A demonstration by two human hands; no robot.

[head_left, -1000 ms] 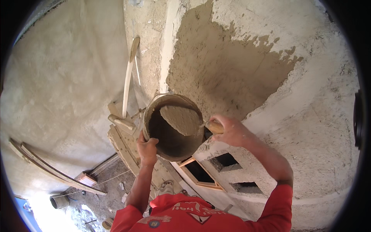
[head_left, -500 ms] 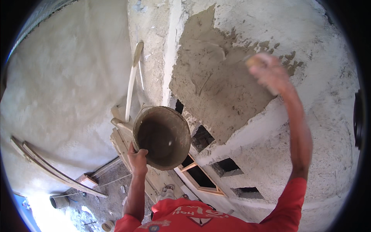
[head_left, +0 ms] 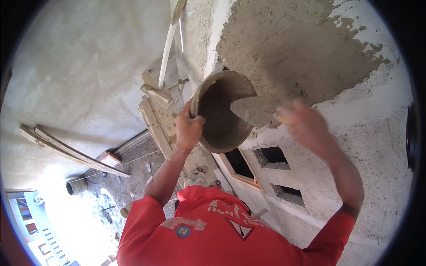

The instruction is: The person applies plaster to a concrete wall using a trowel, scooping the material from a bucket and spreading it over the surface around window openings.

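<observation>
My left hand [head_left: 188, 127] grips the rim of a round, mortar-stained bucket [head_left: 222, 142], fingers outside and thumb at the edge. The bucket is tilted so its dark inside shows; how much mortar it holds is hard to tell. A trowel [head_left: 252, 111] with a rounded, mortar-coated blade reaches over the bucket's right edge. Its handle is in my closed right hand [head_left: 308, 128], which is slightly blurred. Above and behind the bucket, a broad patch of wet grey mortar [head_left: 288, 53] covers part of the rough wall.
Wooden planks [head_left: 155, 119] lie below on the left, with a long batten [head_left: 166, 55] standing on them. Square openings [head_left: 274, 155] and a wooden frame [head_left: 255, 182] break the wall at right. Two curved-looking boards [head_left: 75, 153] lean at left. A cylindrical container [head_left: 76, 187] lies lower left.
My right hand has come down from the wall, bringing the trowel to the bucket. My left hand and the bucket have shifted up and right in view, while the whole view has also shifted.
</observation>
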